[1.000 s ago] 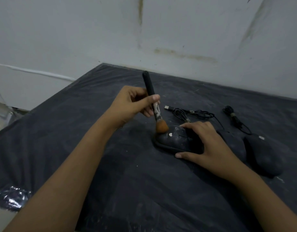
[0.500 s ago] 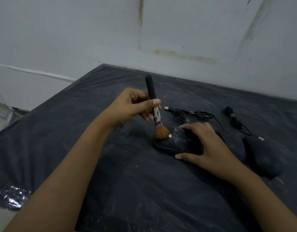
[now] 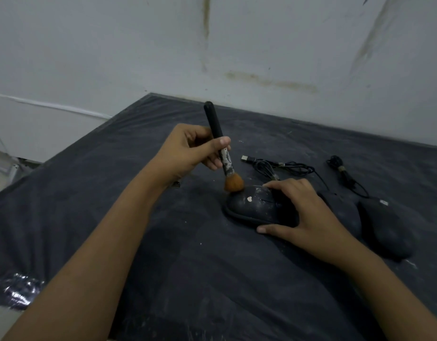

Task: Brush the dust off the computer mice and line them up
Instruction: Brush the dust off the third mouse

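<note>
I record the left hand point(image 3: 188, 151) pinching the brush point(image 3: 223, 158), bristles at the dusty mouse point(image 3: 252, 205) between the hands, the right hand point(image 3: 303, 210) gripping its other end; advise light strokes away from that grip.

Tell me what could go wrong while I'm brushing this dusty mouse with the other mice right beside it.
1. Your right hand covers one end of the dusty mouse, so that part may go unbrushed.
2. The brush in your left hand could flick dust onto the dark cloth or the mouse at the right.
3. The loose cables behind could snag when you line the mice up.
</note>
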